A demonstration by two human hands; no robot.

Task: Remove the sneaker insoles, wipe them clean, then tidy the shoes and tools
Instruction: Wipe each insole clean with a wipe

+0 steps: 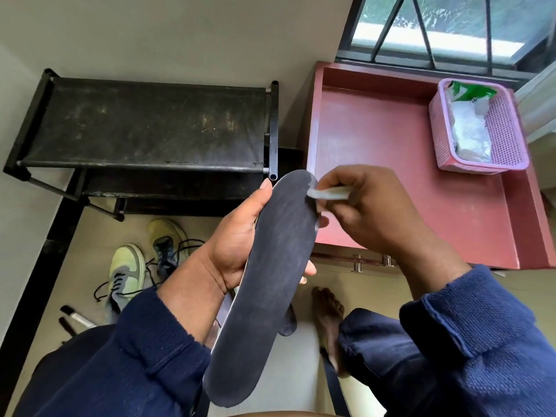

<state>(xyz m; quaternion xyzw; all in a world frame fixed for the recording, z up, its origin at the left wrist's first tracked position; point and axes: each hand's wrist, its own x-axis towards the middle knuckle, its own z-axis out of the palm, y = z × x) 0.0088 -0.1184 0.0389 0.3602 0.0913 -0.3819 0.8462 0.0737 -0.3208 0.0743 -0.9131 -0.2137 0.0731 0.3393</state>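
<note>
Writing: green-and-white packet [469, 93] in the pink basket [508, 130] carries print too small to read.
Left hand [237, 236]: curled round the dark insole [270, 284], gripping its left edge.
Right hand [370, 212]: pinches a white wipe [328, 194] against the insole's toe, at 2 o'clock from the left hand.
Sneakers [144, 260]: on the floor at 9 o'clock, laces loose.
Worktop [406, 176]: red, basket at its 1 o'clock corner.

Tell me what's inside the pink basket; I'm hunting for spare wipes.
The pink basket on the red table holds a green-and-white packet and clear or white plastic wrapping. Anything beneath them is covered, and I can't tell whether they are wipes.
</note>
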